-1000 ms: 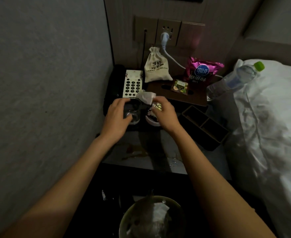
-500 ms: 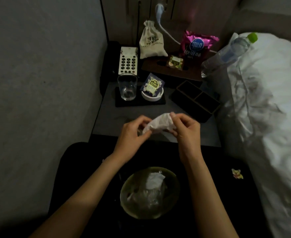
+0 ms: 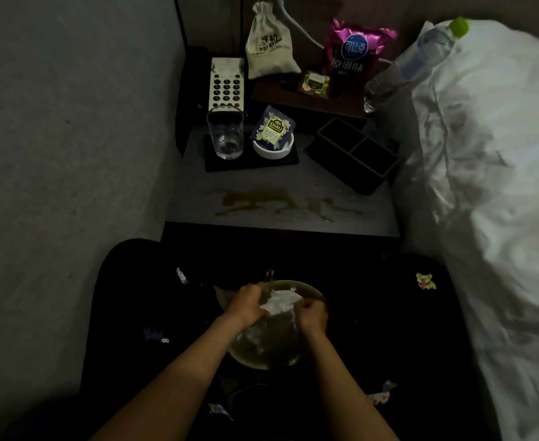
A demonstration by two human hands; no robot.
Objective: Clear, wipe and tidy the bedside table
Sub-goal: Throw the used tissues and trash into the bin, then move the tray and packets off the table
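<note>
Dim, grainy wide-angle view; edges bend, foreground deeply shadowed.

Bare stained tabletop before glass

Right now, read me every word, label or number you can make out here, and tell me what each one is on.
"CHALI": tea sachet standing in the white bowl.
"可比克" and "原滋味": pink snack bag.
Cloth pouch: large Chinese characters, too blurred to read.
Phone keypad: button digits too small to read.
Small green packet on the wooden tray: print unreadable.
Water bottle: label unreadable.
</note>
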